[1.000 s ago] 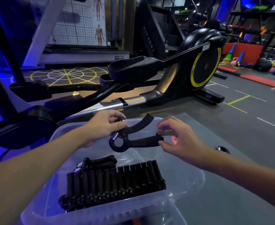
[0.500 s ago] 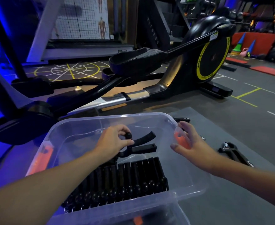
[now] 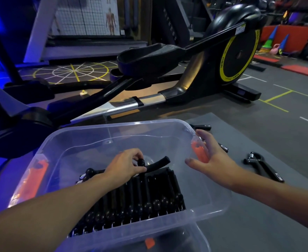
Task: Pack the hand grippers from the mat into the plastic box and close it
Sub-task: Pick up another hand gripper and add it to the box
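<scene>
**Gripper lowered into the box, your right hand is free now**

One second ago you held the hand gripper (image 3: 158,163) with both hands above the plastic box (image 3: 122,124). Now it is down inside the box, just over the packed row of grippers (image 3: 140,193). Your left hand (image 3: 125,168) alone pinches it at the round knob, with the fingers curled on it. Your right hand (image 3: 211,159) has let go and moved to the right wall of the box, beside the orange latch (image 3: 199,151). Its fingers are spread and hold nothing.

This piece looks almost placed; I judge that only the release remains. The task is not near its end: a loose gripper (image 3: 262,166) lies on the grey mat (image 3: 258,206), and further black handles (image 3: 202,127) show behind your right hand.
</scene>
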Available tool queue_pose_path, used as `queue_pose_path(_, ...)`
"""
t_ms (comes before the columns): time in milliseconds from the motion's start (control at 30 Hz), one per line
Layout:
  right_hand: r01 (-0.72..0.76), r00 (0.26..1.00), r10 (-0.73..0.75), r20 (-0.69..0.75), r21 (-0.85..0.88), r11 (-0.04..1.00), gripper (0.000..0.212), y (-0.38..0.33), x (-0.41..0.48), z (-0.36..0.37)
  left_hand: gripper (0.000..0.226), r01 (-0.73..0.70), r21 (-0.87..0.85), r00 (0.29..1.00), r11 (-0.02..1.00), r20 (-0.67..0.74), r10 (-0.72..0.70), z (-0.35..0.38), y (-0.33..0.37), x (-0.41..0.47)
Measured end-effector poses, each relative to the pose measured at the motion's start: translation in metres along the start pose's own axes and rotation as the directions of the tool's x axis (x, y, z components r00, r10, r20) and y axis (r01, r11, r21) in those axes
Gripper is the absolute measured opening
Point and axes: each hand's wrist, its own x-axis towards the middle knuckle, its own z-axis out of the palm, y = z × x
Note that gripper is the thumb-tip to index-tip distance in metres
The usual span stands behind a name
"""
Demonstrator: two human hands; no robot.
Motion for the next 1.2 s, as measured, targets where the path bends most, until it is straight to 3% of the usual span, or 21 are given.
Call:
queue_pose_path(167,0.002,1.000,-0.002,-0.007,-0.001,1.000,0.085,-0.001,-0.001,0.000,0.024,0.009,0.053,0.995,0.999,0.104,-0.014,-0.002,-0.005,0.000)
queue_pose_path(433,0.007,1.000,-0.007,-0.012,-0.026,1.000,0.084,-0.001,0.000,0.000,0.026,-0.016,0.060,0.988,0.998,0.157,0.007,-0.008,-0.009,-0.001)
queue_pose_path(633,0.001,1.000,-0.003,-0.028,-0.061,0.998,0.079,-0.002,0.000,0.000,0.021,-0.053,0.126,0.987,0.991,0.159,0.033,-0.009,-0.005,0.001)
queue_pose_path(1200,0.008,0.999,-0.012,-0.030,-0.108,0.994,0.077,-0.011,-0.005,-0.002,0.027,-0.062,0.086,0.971,0.994,0.235,0.040,-0.015,-0.005,-0.001)
